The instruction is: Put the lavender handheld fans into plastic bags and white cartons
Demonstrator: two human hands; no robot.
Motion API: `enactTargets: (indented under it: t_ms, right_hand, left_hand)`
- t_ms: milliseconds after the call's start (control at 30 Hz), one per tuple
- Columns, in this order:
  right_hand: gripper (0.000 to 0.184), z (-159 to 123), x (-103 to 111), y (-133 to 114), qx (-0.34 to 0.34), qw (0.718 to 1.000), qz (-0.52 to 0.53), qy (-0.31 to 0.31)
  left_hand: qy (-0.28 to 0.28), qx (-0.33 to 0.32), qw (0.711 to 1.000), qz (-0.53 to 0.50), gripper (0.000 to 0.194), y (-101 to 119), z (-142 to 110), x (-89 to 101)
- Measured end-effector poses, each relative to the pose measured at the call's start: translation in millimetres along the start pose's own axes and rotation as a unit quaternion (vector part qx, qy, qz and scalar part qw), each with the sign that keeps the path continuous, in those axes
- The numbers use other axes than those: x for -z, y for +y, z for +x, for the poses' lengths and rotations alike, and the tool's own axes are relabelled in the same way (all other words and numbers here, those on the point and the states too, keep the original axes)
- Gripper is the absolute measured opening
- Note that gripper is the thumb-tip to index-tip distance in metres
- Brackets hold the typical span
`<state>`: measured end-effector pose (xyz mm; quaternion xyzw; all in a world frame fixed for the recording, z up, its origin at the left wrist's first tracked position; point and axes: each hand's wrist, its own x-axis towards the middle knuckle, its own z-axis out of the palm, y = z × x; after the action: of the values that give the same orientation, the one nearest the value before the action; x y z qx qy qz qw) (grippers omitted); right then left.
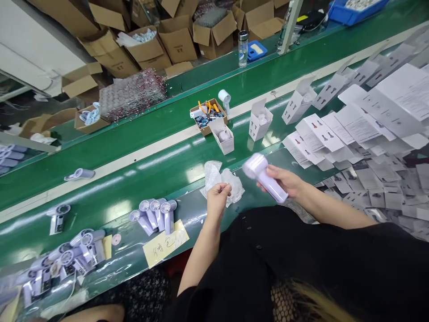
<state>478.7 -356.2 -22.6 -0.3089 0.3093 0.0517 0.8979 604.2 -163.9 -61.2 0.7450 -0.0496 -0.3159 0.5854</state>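
Observation:
A glossy lilac handheld fan (268, 180) is gripped by its handle in my right hand (287, 180), tilted with its round head toward the upper left. My left hand (217, 200) has its fingers pinched together at the edge of a clear, crumpled plastic bag (234, 184) on the near ledge of the bench. Between those fingertips I see only a bit of film. To the left, several lilac fans (161, 213) lie side by side, touching a yellow handwritten paper (162, 246).
White open boxes (259, 120) stand along the green conveyor (140, 179), with stacked flat boxes (335, 134) at right. A carton of small parts (208, 117) and a glass bottle (243, 50) are farther back. More fans (67, 257) pile up at lower left, beside another person's leg (97, 313).

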Motion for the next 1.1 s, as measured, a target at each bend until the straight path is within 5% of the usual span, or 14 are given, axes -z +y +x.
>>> enactTargets:
  t_ms: [100, 233, 367, 433, 600, 767, 933, 1000, 1100]
  right_hand:
    - [0.046, -14, -8, 9, -0.090, 0.986, -0.080, -0.118]
    - [0.043, -9, -15, 24, -0.118, 0.975, -0.101, -0.161]
    - [0.031, -2, -7, 32, -0.102, 0.980, -0.143, -0.097]
    - [0.030, 0, -1, 36, -0.094, 0.982, -0.154, -0.056]
    - [0.032, -1, -1, 47, -0.053, 0.982, -0.179, 0.005]
    - [0.032, -8, -8, 48, -0.019, 0.987, -0.158, 0.033]
    - [0.038, -11, -6, 54, -0.039, 0.993, -0.086, 0.077]
    - [0.031, -9, -3, 57, -0.079, 0.992, -0.052, 0.083]
    - [0.014, -4, 0, 61, -0.129, 0.982, 0.022, 0.139]
  left_hand:
    - [-0.062, -0.043, 0.997, 0.009, 0.019, 9, -9, -3.3]
    - [-0.169, -0.063, 0.984, -0.002, 0.012, 7, -16, -3.5]
    - [-0.067, 0.038, 0.982, -0.172, 0.025, -8, -15, 1.1]
    - [-0.054, 0.025, 0.977, -0.206, 0.028, -14, -16, 0.6]
    - [-0.052, -0.185, 0.981, -0.018, 0.016, -14, -19, 0.6]
    - [-0.041, -0.364, 0.906, 0.211, 0.012, -13, -31, 13.6]
    - [-0.054, -0.441, 0.846, 0.294, 0.014, -35, -48, 2.4]
    - [-0.101, -0.418, 0.842, 0.324, 0.016, -41, -45, -9.4]
    - [-0.143, -0.245, 0.913, 0.293, 0.012, -40, -34, -25.1]
